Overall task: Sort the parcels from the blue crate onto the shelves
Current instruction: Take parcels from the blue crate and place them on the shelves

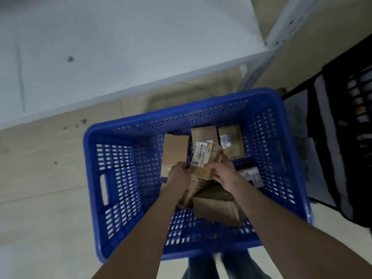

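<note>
A blue perforated crate [112,178] sits on the floor below me with several brown cardboard parcels in it. Both my hands reach into its middle. My left hand [178,175] and my right hand [223,171] grip the two sides of one labelled brown parcel [203,158], its white barcode label facing up. A plain parcel [175,150] lies just left of it. Two more parcels [231,140] stand at the crate's far wall. Another brown parcel [217,206] lies under my right forearm. A white shelf board [120,47] fills the upper left.
A pale metal shelf upright [281,31] rises at the upper right. A black crate [346,117] with a white lining stands right of the blue one. Beige tiled floor [40,198] lies to the left. My legs show below the crate's near rim.
</note>
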`<state>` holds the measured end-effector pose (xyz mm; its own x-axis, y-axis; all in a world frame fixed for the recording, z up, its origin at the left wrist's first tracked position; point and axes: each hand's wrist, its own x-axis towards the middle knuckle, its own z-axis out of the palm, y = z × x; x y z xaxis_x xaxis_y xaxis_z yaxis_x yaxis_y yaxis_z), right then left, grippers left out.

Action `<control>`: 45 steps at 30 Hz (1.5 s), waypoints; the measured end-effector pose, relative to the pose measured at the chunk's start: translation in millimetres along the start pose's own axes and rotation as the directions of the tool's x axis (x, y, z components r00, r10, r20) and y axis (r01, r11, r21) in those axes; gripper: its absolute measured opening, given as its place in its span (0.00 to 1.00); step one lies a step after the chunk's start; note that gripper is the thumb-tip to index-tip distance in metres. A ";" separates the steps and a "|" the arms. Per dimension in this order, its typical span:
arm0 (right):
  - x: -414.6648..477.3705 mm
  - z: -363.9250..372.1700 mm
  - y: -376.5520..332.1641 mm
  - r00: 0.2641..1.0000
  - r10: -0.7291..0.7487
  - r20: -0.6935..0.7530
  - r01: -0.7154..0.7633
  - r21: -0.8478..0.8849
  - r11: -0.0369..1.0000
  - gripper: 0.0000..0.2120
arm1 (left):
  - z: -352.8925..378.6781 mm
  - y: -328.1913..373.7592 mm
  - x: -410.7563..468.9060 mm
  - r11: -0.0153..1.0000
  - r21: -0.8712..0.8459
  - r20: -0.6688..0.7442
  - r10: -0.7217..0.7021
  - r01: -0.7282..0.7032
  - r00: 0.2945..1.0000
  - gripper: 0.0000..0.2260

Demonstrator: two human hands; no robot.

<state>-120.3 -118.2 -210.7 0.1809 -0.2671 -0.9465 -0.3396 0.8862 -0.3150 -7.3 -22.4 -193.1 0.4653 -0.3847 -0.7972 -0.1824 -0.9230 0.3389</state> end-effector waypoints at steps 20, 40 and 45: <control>-379.0 60.4 -170.6 0.935 -0.106 0.339 0.086 0.073 0.994 0.25 | -270.4 136.9 -307.9 0.891 -0.031 -0.403 0.403 -0.452 0.822 0.22; -518.4 56.7 -216.3 0.838 -0.360 0.410 0.420 -0.065 0.905 0.09 | -325.6 188.2 -432.0 0.901 -0.267 -0.496 0.175 -0.342 0.851 0.22; -522.6 46.7 -218.8 0.837 -0.363 0.410 0.419 -0.053 0.907 0.07 | -316.1 196.1 -440.0 0.772 -0.572 -0.284 0.130 -0.277 0.950 0.22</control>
<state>-97.4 -154.9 356.2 0.6530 -0.3897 -0.6494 -0.2812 0.6714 -0.6857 26.0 -30.3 382.0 0.6648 -0.4814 -0.5712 0.2257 -0.5994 0.7679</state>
